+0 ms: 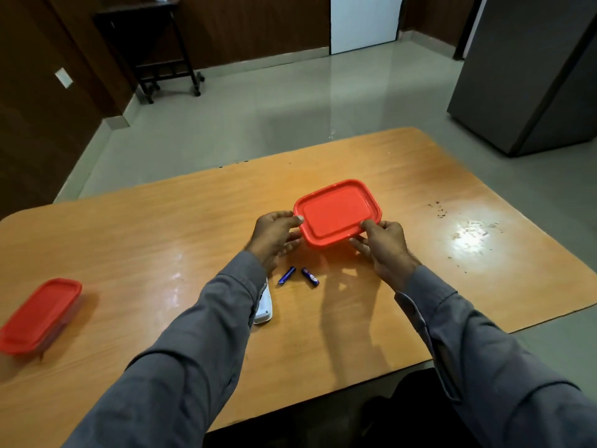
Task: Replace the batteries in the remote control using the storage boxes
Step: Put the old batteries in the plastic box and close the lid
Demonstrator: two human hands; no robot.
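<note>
From the head camera, both hands are on the red-lidded box (337, 213) near the middle of the wooden table (161, 227): the left hand (274, 236) pinches the lid's left rim with its thumb on top and fingers curled beneath, and the right hand (382, 242) grasps the near right corner the same way. The box seems to be a light, thin plastic tub with a snap-on lid that flexes, so the raised lip at a corner looks the best place to peel it up while the other hand steadies the base; a smooth tabletop could let it slide. Two small blue batteries (298, 275) lie loose just in front of the box, apart from each other; they are hard, slick and apt to roll, best pinched across the middle. The white remote control (264, 305) lies partly hidden under the left sleeve. A second red-lidded box (40, 313) sits closed, well apart at the table's left edge.
</note>
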